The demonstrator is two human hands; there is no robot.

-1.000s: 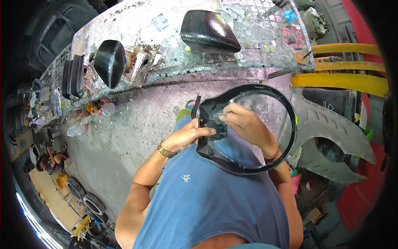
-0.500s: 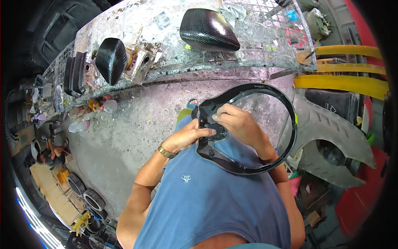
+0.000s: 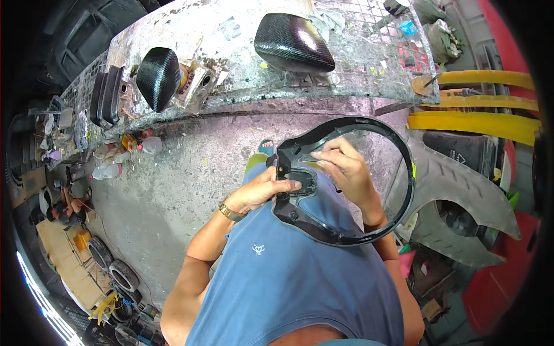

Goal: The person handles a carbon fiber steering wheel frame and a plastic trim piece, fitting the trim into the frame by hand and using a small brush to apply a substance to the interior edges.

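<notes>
A black plastic trim frame (image 3: 402,193), shaped like a large ring with a wider block at its left end, is held up in front of my blue shirt. My left hand (image 3: 252,193) grips that block, thumb pressed flat on its inner face beside a recessed pocket (image 3: 303,181). Within the ring's opening is my right hand (image 3: 346,170), its fingers curled and the fingertips drawn together just right of the block. Whether something small sits between those fingertips cannot be made out. The right forearm passes behind the ring's lower right side.
Ahead stands a stained workbench (image 3: 231,95) bearing two glossy carbon-patterned shells (image 3: 294,43) and dark slats (image 3: 107,95). Yellow strips (image 3: 473,124) and a grey fender-like panel (image 3: 461,184) are on the right. Plastic bottles (image 3: 107,170), tyres (image 3: 124,275) and a person (image 3: 69,207) are left.
My right hand has moved off the frame's block, rightward into the ring's opening. My left hand keeps its grip, and the frame is nearly where it was. The view has shifted slightly.
</notes>
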